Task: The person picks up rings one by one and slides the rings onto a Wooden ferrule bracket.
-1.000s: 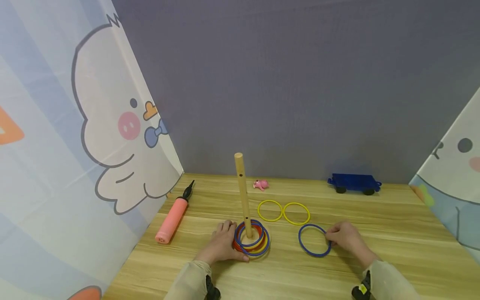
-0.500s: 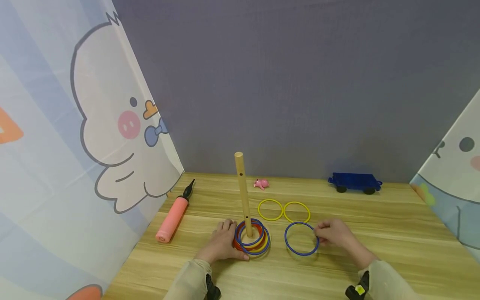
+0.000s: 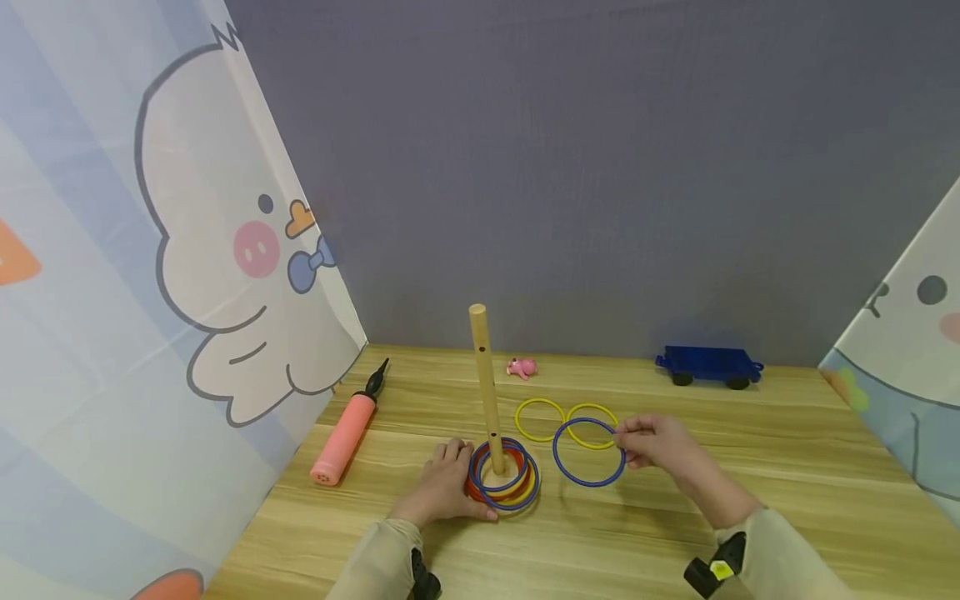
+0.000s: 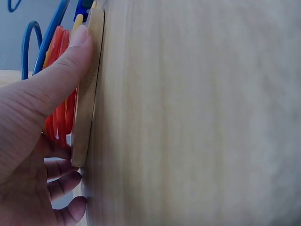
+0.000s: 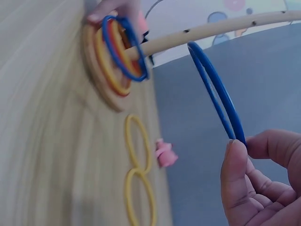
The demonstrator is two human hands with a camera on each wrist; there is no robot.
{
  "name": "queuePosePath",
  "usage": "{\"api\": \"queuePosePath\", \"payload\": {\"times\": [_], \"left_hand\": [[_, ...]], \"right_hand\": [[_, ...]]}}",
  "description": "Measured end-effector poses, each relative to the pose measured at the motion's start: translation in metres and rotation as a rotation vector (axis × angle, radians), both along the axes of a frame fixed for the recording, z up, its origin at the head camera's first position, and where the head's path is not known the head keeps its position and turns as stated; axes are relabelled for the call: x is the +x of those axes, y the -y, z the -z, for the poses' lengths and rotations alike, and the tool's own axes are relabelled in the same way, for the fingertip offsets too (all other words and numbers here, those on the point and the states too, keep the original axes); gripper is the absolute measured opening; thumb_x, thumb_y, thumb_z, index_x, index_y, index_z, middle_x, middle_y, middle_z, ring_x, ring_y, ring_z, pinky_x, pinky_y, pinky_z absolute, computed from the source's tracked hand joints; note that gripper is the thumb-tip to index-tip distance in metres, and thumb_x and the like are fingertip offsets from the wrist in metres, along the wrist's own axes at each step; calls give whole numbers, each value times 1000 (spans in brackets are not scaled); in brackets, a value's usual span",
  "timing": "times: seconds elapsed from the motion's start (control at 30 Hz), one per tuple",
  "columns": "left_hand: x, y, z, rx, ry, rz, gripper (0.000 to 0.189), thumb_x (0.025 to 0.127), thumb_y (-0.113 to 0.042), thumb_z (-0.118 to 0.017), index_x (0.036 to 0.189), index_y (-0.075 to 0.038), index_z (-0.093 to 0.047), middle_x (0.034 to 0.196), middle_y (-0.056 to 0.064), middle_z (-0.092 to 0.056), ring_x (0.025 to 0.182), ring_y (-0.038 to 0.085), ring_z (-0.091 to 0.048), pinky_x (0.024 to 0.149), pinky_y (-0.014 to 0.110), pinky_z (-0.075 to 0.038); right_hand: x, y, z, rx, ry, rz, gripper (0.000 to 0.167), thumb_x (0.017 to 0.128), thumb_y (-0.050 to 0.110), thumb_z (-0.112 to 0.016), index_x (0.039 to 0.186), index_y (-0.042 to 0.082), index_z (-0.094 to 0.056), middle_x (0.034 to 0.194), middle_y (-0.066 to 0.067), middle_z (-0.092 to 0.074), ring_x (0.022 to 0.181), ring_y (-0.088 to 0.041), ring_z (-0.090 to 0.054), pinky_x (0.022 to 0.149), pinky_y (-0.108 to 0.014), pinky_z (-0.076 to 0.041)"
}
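Note:
A wooden peg [image 3: 486, 375] stands upright on a round wooden base [image 4: 88, 94], ringed at its foot by a stack of red, yellow and blue rings [image 3: 517, 497]. My left hand [image 3: 442, 487] holds the base at its near left edge, thumb on one side and fingers curled on the other. Right of the peg, my right hand [image 3: 660, 446] pinches a blue ring [image 5: 218, 92] between thumb and index finger. That ring hangs tilted above the table, apart from the peg. Two yellow rings [image 3: 540, 439] [image 5: 153, 207] lie flat behind it, touching side by side.
A pink hand pump [image 3: 347, 437] with a black nozzle lies at the left. Near the back wall sit a small pink pig figure [image 3: 522, 368] and a blue toy wagon [image 3: 708, 364]. Printed cloth walls flank the wooden table [image 3: 787, 450].
My right hand has moved left and up with the blue ring, lifting it off the table to overlap one yellow ring in view. The left hand has stayed at the base.

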State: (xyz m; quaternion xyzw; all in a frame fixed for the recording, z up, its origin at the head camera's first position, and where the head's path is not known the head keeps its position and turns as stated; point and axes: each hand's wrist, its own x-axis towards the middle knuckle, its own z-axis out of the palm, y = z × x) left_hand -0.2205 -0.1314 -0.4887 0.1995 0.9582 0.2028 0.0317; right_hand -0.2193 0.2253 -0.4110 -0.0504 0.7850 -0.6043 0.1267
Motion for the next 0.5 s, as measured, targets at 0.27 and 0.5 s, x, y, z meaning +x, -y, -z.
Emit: {"api": "queuePosePath", "payload": {"times": [0.27, 0.5], "left_hand": [[0, 0, 0, -4, 0, 0, 116, 59, -66, -83, 142, 3, -41, 134, 16, -41, 122, 35, -36, 95, 58, -36], [0, 0, -1, -3, 15, -2, 115, 60, -66, -82, 143, 3, -41, 137, 17, -40, 124, 36, -35, 97, 58, -34]], "right_hand": [[3, 7, -23, -46, -60, -43, 28, 95, 10, -62, 112, -13, -59, 83, -6, -65, 70, -17, -64, 66, -31, -56], [8, 17, -39, -77, -74, -23, 30, 94, 10, -63, 113, -13, -59, 85, -6, -66, 69, -18, -64, 66, -31, -56]]}}
